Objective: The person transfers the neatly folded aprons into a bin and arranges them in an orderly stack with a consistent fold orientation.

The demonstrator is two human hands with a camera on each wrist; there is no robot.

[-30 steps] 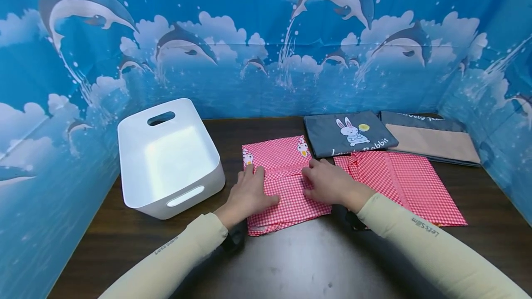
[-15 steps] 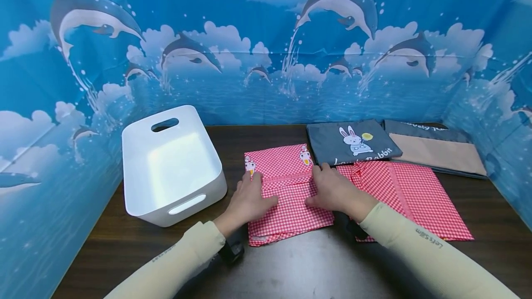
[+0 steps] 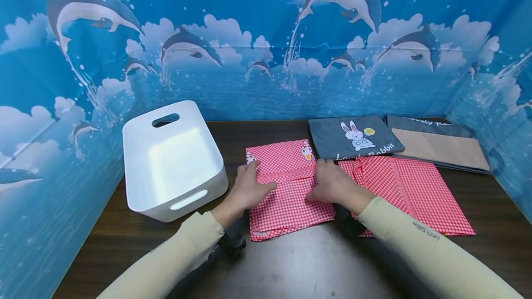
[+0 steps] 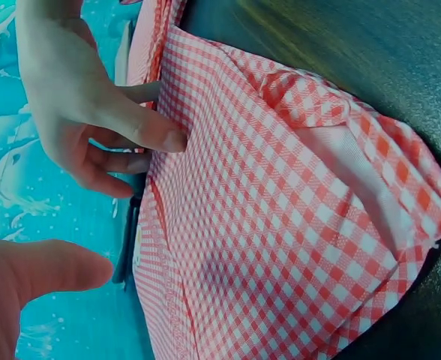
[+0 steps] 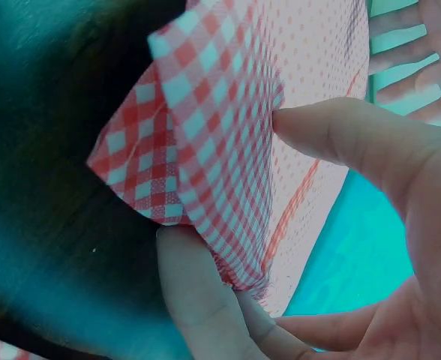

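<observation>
A folded red-and-white checked cloth [image 3: 287, 197], with rabbit prints at its upper corners, lies flat in the middle of the table. My right hand [image 3: 334, 183] pinches its right edge; in the right wrist view the thumb [image 5: 318, 127] presses on top and a finger [image 5: 194, 285] lies under the edge. My left hand [image 3: 247, 188] is at the cloth's left edge, fingers extended. Its thumb [image 4: 63, 266] stands away from the fabric in the left wrist view. Loose layers and a pale lining show at the near end of the fold.
A white bin [image 3: 170, 160] with handle slots stands to the left. Another red checked cloth [image 3: 420, 197] lies at the right. Behind it are a folded dark cloth with a rabbit print [image 3: 336, 144] and a dark-and-tan folded cloth [image 3: 440, 146]. A dolphin-print backdrop [image 3: 249, 45] surrounds the table.
My right hand has shifted from the top of the cloth to its right edge, fingers now curling around it. My left hand stays along the left edge. The view has shifted slightly.
</observation>
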